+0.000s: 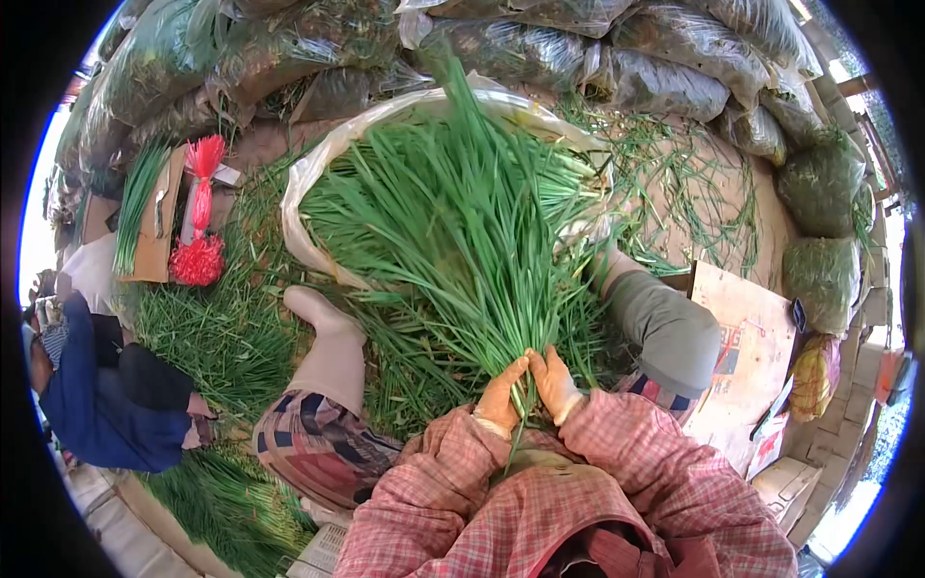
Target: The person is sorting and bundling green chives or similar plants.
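A large bunch of long, flat-leaved chives (pixel 491 260) fans out away from me, its stem ends gathered close to my body. My left hand (pixel 499 399), in an orange-tinted glove, is closed on the stems from the left. From the right, my right hand (pixel 553 383) presses against the same stems with its fingers together. Beyond and partly beneath the bunch, more chives fill a white plastic sheet or sack (pixel 301 207) with its rim rolled open. Blades at the far tips look blurred.
Filled clear plastic bags (pixel 665 82) are stacked along the back. Red tie strips (pixel 200 212) stand beside a cardboard piece (pixel 159 217) at left. Loose leaves (pixel 207 328) litter the floor. A person in blue (pixel 106 385) sits at far left. A cardboard box (pixel 742 356) stands at right.
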Demonstrator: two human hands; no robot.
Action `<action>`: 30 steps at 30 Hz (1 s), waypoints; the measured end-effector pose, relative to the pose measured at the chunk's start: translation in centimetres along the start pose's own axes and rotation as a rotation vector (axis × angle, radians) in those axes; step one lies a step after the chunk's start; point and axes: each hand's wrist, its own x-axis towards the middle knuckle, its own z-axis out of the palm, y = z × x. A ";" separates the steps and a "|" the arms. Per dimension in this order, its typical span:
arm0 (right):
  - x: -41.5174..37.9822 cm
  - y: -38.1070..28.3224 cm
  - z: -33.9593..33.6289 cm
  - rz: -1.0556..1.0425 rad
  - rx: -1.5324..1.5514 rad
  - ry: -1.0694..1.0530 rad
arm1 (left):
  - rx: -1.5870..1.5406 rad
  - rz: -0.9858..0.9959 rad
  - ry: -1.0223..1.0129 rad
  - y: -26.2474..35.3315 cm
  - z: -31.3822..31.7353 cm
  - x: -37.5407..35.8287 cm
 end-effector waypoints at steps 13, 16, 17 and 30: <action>-1.3 -1.4 -2.6 0.024 0.838 -0.494 | 0.138 -0.019 0.084 1.8 -2.7 -2.4; -1.0 -1.5 -2.8 0.071 0.824 -0.570 | -0.007 -0.027 -0.016 2.0 -2.6 -2.9; -1.0 -1.9 -3.3 0.087 0.800 -0.597 | 0.017 0.021 -0.016 1.9 -2.5 -3.2; 1.0 -7.8 -5.9 0.195 0.798 -0.405 | 0.240 0.280 -0.099 4.3 1.7 -3.5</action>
